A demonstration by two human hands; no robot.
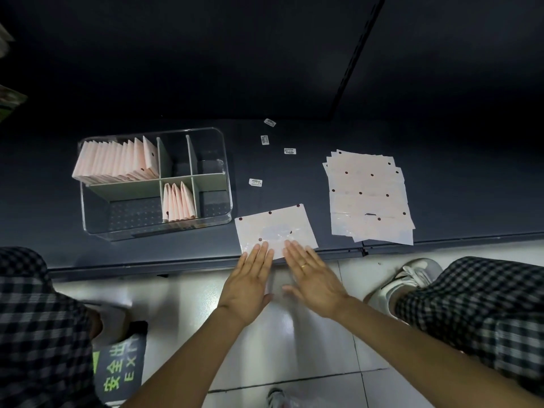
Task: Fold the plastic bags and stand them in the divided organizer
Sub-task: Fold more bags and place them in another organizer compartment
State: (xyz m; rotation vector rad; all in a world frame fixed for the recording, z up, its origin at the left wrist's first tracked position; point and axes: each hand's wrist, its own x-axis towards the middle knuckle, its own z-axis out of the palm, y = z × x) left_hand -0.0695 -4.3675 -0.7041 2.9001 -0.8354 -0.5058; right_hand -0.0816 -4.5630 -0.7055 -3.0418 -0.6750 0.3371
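Now both hands lie flat, fingers straight: left hand [246, 285] and right hand [315, 281] press the near edge of 1 plastic bag [275, 228] beside the clear organizer [226, 172]. Folded bags [117, 161] fill 2 compartments; the labels [255, 182] are too small to read.

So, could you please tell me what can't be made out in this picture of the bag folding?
Head view only:
- Print on the small labels: too small to read.
- Number of sheets in the flat stack: they overlap.
- Near edge of the single bag: covered by the fingers of the left hand and right hand.
- Floor sign: partly cut off by a checked trouser leg.
- Background: too dark.
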